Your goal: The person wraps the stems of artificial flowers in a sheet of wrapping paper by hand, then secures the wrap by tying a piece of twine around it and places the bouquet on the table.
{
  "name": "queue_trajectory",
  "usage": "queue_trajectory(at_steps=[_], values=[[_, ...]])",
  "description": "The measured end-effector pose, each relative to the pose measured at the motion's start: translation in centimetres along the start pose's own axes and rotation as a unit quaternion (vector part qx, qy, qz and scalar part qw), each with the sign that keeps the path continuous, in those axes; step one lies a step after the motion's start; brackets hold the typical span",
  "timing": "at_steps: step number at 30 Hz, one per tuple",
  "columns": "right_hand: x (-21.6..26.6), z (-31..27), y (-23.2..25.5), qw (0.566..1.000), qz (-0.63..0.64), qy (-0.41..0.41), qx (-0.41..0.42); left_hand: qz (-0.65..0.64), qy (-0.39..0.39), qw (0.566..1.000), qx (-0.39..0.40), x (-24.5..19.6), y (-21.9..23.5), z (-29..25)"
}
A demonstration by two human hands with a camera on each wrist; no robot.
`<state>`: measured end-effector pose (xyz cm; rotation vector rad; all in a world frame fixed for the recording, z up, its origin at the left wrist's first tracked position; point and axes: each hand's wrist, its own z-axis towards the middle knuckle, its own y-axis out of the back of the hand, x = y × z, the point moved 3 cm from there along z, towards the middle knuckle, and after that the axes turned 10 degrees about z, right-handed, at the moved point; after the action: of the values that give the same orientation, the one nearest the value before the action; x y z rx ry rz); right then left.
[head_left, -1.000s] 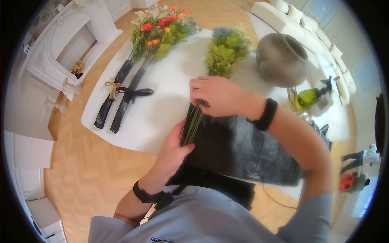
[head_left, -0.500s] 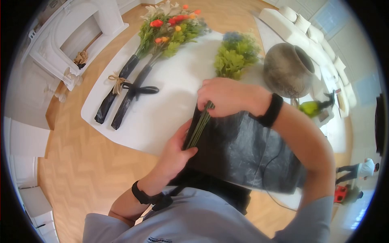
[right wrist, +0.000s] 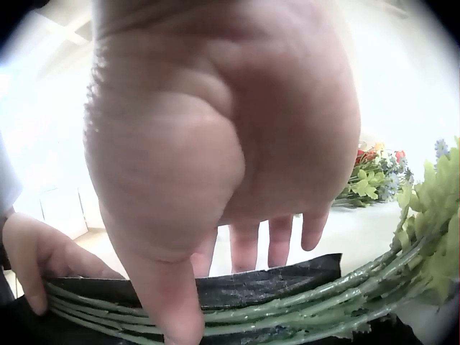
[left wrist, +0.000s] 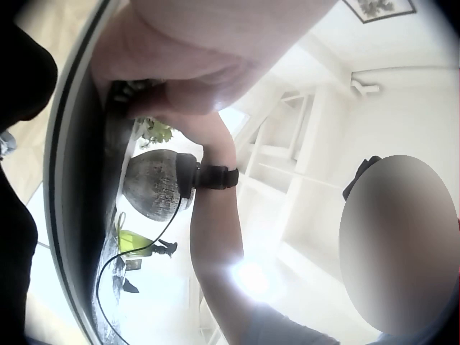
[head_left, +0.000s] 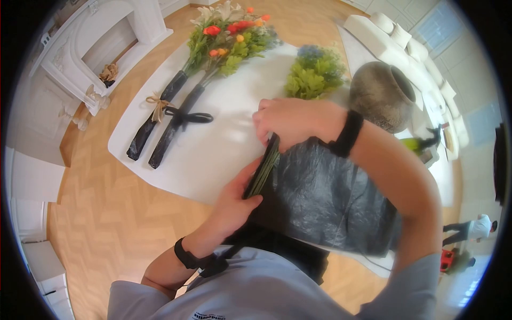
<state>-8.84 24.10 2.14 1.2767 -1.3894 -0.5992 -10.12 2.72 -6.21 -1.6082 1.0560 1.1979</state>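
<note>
A bunch of artificial flowers [head_left: 314, 77] with green leaves and blue blooms lies on black plastic wrapping [head_left: 336, 192]. My left hand [head_left: 232, 205] grips the lower green stems [head_left: 262, 178], thumb over them, with the wrap's edge alongside. Farther up, my right hand [head_left: 301, 120] bends over the bunch. In the right wrist view its thumb lies across the stems [right wrist: 251, 316], while the other fingers reach behind the raised strip of black wrap [right wrist: 280, 282]. The upper stems are hidden under this hand in the head view.
Two wrapped bouquets [head_left: 176, 120] with bows lie left on the white table [head_left: 213, 144]. Right of the bunch stand a large grey-brown pot [head_left: 376, 98] and a green spray bottle [head_left: 410, 144]. A sofa and two people appear farther right.
My right hand has shifted slightly away along the bunch, and the wrap's edge stands higher beside the stems. My left hand keeps its grip. The head view has turned a little.
</note>
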Motion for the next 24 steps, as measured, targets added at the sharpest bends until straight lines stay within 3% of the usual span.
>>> queue_trajectory(at_steps=[1,5,7,20,22,24], values=[[-0.1,0.2,0.1,0.998,0.003,-0.044,0.053,0.003,-0.004,1.0,0.002,0.0,0.0,0.0],[0.3,0.0,0.7,0.99,0.064,-0.081,0.093,0.016,0.012,1.0,0.001,0.0,0.0,-0.2],[0.2,-0.7,1.0,0.998,0.054,-0.022,-0.003,0.044,0.006,0.999,-0.019,-0.4,0.0,-0.4],[0.4,-4.4,-2.8,0.973,-0.135,0.121,-0.145,0.007,0.022,1.0,0.005,-0.8,-0.3,-0.6],[0.6,-5.0,-3.1,0.959,-0.168,0.141,-0.179,-0.031,0.106,0.994,0.011,-1.5,0.0,-0.7],[0.8,-5.4,-3.4,0.958,-0.165,0.142,-0.189,-0.085,0.131,0.987,0.03,-1.1,0.8,-0.5]])
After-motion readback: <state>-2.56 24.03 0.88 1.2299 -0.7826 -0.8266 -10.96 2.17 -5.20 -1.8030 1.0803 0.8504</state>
